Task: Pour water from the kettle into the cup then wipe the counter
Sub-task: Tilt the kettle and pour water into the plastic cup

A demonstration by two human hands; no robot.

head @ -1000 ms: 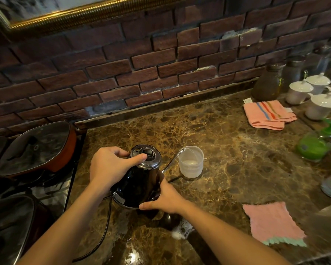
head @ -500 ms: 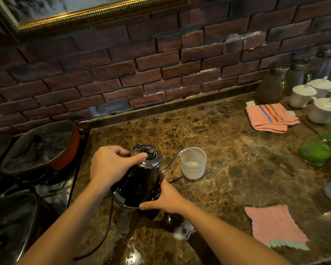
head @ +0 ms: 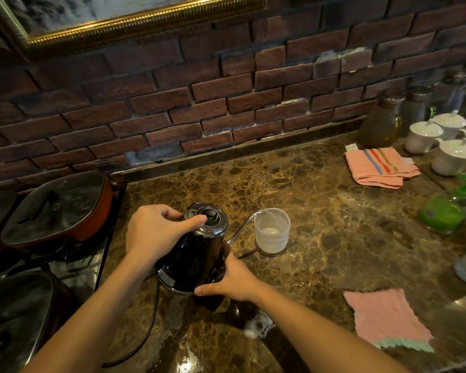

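A black gooseneck kettle (head: 197, 254) with a chrome lid is tilted to the right over the brown marble counter (head: 334, 238). My left hand (head: 154, 232) presses on its lid, thumb by the knob. My right hand (head: 232, 278) grips the kettle's lower side and handle. The thin spout reaches the rim of a translucent plastic cup (head: 271, 229), and a stream of water runs into it. The cup holds a little water. A pink cloth (head: 385, 319) with a green edge lies flat at the front right.
A folded pink striped towel (head: 379, 168) lies at the back right, by white lidded cups (head: 452, 154), glass jars and a green bottle (head: 447, 211). Covered pans (head: 54, 208) sit on the stove at left. Soapy foam (head: 258, 327) and the kettle's cord (head: 145, 337) lie near the front.
The kettle stays tilted at the cup with both hands holding as before. Water keeps running into the cup. The view has shifted slightly.
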